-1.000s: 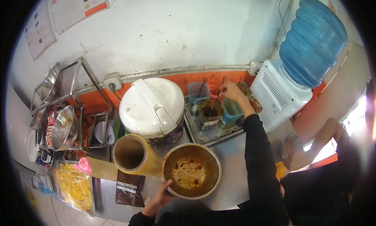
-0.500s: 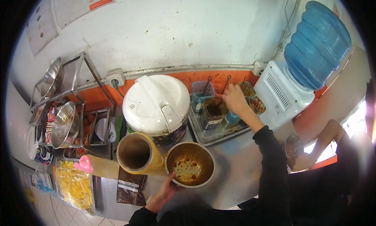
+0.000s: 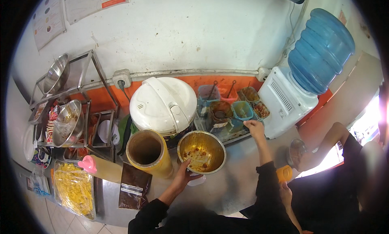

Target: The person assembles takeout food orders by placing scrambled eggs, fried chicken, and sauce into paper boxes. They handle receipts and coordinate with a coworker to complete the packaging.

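Metal bowl (image 3: 201, 152), smeared inside with yellow-orange food and red bits, is sitting on the grey worktop (image 3: 239, 185). The left hand (image 3: 184, 173) is grasping its near rim, thumb on the edge and fingers curling beneath, so this grip is closing on the bowl. Just beside that grip, on the person's right, a small white object is lying on the worktop, partly hidden under the bowl.

Beyond the bowl and to the right, the right hand (image 3: 255, 127) is resting at the near edge of a tray of condiment tubs (image 3: 233, 112); its fingers are curling downward, but whether they are pinching anything cannot be told. The tubs are holding brown, green and red contents, and two of them are carrying spoons.

To the left of the left grip, a tall yellow cylinder (image 3: 148, 153) is standing open-topped, touching the bowl or nearly so. Behind both, a white rice cooker (image 3: 164, 104) is sitting with its lid down. Further left, a brown packet (image 3: 133, 185) and a tray of yellow chips (image 3: 75, 189) are lying flat. Far right of the right grip, a water dispenser (image 3: 283, 100) is bearing a blue bottle (image 3: 322, 49).
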`<state>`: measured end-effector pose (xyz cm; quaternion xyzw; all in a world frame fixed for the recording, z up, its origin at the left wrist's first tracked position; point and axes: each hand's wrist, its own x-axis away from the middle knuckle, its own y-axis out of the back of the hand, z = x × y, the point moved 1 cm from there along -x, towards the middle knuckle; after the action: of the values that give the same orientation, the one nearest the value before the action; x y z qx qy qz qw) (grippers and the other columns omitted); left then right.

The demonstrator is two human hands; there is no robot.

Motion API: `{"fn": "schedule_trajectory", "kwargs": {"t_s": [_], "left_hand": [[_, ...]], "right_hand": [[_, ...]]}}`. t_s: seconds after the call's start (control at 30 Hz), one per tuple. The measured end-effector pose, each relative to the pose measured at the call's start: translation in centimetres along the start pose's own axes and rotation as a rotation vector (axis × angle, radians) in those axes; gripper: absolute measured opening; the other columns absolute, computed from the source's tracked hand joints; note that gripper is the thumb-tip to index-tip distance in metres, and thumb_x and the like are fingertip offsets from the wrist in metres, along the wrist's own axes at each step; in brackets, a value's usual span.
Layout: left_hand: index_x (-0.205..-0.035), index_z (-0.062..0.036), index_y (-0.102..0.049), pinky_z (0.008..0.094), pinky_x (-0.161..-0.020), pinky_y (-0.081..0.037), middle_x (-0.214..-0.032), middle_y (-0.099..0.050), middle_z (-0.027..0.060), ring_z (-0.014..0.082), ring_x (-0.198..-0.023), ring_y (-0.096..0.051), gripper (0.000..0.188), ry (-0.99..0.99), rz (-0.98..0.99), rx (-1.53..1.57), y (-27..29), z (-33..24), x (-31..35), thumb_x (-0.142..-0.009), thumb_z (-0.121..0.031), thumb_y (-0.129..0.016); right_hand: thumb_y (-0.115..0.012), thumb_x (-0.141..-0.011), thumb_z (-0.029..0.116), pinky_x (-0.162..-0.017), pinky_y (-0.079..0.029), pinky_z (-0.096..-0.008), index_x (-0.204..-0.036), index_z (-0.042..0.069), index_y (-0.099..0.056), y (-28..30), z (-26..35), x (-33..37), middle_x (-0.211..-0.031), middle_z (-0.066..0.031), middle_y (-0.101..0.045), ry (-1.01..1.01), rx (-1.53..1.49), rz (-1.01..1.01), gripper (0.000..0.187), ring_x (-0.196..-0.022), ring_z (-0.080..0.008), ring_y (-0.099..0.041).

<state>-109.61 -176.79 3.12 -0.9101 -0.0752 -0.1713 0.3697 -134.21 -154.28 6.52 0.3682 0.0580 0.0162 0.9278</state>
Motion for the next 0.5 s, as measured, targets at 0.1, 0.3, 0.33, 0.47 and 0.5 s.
{"fn": "schedule_trajectory", "kwargs": {"t_s": [0.1,0.3,0.33,0.47,0.5], "left_hand": [[-0.129,-0.0091,-0.025,0.0465,-0.088,-0.042,-0.125,-0.039,0.0136,0.0253,-0.111,-0.045,0.059,0.004,0.004,-0.017,-0.3,0.0,-1.3,-0.085,-0.043,-0.044],[-0.127,-0.0102,-0.027,0.0452,-0.083,-0.046,-0.122,-0.043,0.0118,0.0248,-0.109,-0.047,0.055,-0.015,-0.071,0.0,0.3,1.6,-4.6,-0.086,-0.043,-0.043],[-0.128,-0.0163,-0.018,0.0447,-0.08,-0.048,-0.125,-0.036,0.0122,0.0271,-0.11,-0.046,0.058,-0.028,-0.022,0.042,0.5,1.8,-5.2,-0.084,-0.042,-0.046],[-0.13,-0.0283,0.001,0.044,-0.074,-0.051,-0.131,-0.024,0.013,0.032,-0.112,-0.043,0.072,-0.068,0.091,0.149,0.8,2.3,-6.7,-0.082,-0.039,-0.052],[-0.13,-0.0282,0.001,0.0441,-0.075,-0.051,-0.131,-0.024,0.013,0.0322,-0.112,-0.043,0.072,-0.074,0.092,0.147,0.8,2.4,-6.9,-0.082,-0.038,-0.052]], "right_hand": [[-0.065,-0.073,0.031,-0.057,-0.04,-0.0261,-0.08,0.003,-0.066,-1.4,-2.2,1.0,-0.062,-0.003,-0.058,-0.111,-0.226,-0.035,0.028,-0.059,-0.0116,-0.052],[-0.067,-0.073,0.025,-0.061,-0.039,-0.024,-0.08,0.002,-0.066,-2.9,-3.9,0.9,-0.068,-0.0014,-0.059,-0.133,-0.505,-0.06,0.024,-0.064,-0.0101,-0.051],[-0.066,-0.074,0.024,-0.061,-0.039,-0.0239,-0.081,0.002,-0.066,-2.7,-3.6,1.0,-0.069,-0.0022,-0.06,-0.102,-0.554,-0.076,0.022,-0.064,-0.0108,-0.051],[-0.066,-0.073,0.019,-0.067,-0.039,-0.0271,-0.078,0.007,-0.067,-0.1,-1.2,3.1,-0.067,-0.0028,-0.058,0.105,-0.325,-0.131,0.013,-0.071,-0.0153,-0.051],[-0.066,-0.072,0.017,-0.068,-0.037,-0.0285,-0.078,0.009,-0.067,0.9,-0.4,4.2,-0.068,-0.0009,-0.057,0.35,-0.135,-0.17,0.01,-0.073,-0.0156,-0.049]]}}
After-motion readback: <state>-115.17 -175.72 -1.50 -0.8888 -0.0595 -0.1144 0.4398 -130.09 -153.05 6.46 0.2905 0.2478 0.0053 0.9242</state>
